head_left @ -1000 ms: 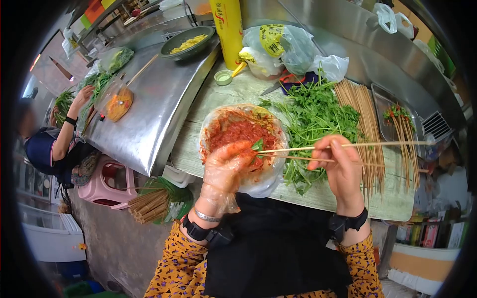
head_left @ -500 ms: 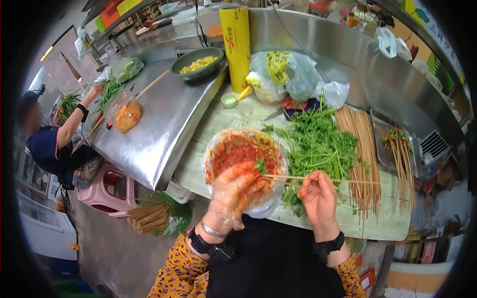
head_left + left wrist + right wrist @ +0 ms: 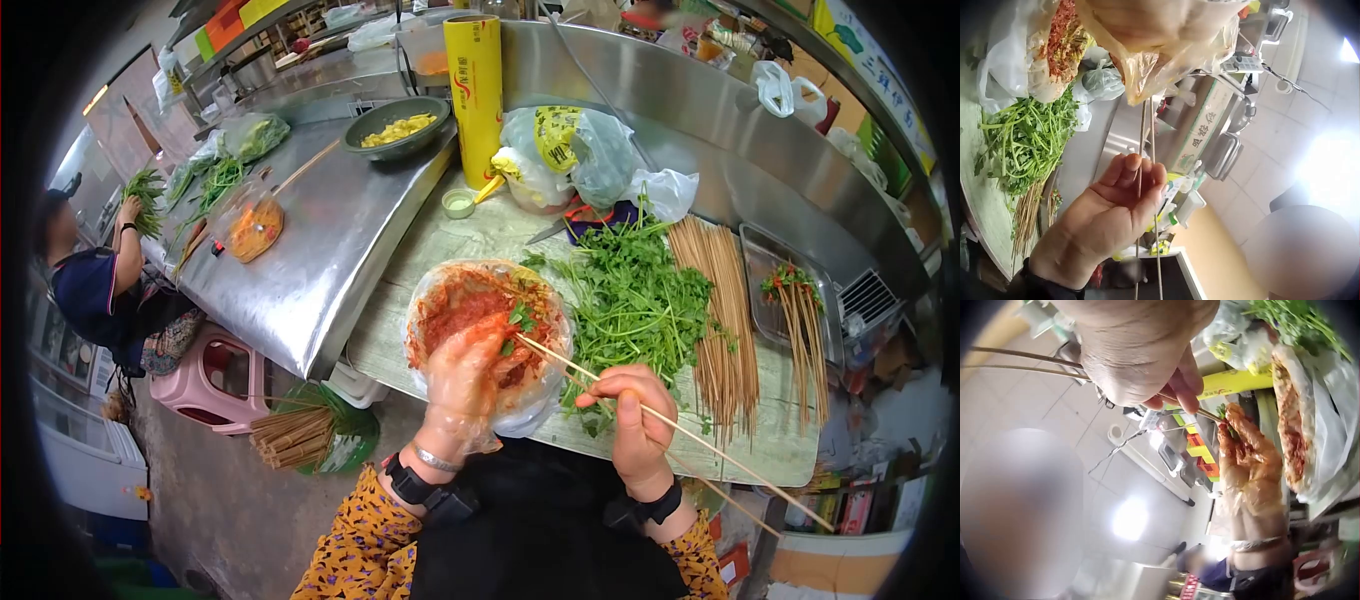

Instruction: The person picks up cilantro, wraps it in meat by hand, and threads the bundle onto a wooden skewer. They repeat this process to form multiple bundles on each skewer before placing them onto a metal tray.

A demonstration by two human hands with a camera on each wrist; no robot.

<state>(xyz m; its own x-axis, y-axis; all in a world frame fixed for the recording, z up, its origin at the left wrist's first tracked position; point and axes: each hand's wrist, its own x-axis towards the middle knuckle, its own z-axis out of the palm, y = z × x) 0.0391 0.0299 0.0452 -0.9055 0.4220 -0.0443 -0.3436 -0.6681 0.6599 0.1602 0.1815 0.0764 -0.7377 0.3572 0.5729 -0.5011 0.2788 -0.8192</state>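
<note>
My left hand (image 3: pixel 462 378), in a clear plastic glove smeared red, is over a plastic-lined bowl (image 3: pixel 538 405) of red sauce (image 3: pixel 462 303). Its fingers pinch sauce-coated food with a green leaf (image 3: pixel 521 316) at the tips of two bamboo skewers (image 3: pixel 740 470). My bare right hand (image 3: pixel 640 425) grips these skewers partway along, and their free ends slant down to the right. In the right wrist view, the gloved fingertips (image 3: pixel 1230 428) meet around the skewer tips. The left wrist view shows both skewers running from the glove (image 3: pixel 1141 75) through the right fingers.
Leafy green herbs (image 3: pixel 640 310) lie right of the bowl, beside loose skewers (image 3: pixel 718 350). A metal tray (image 3: pixel 760 240) holds finished-looking skewers with red and green tips. Scissors (image 3: pixel 548 232) lie behind. Another person (image 3: pixel 95 290) holds greens at the left metal counter (image 3: pixel 300 270).
My right hand has turned and lowered, swinging the skewers from nearly level to slanting down right. The left hand stays at the bowl. The head view has shifted.
</note>
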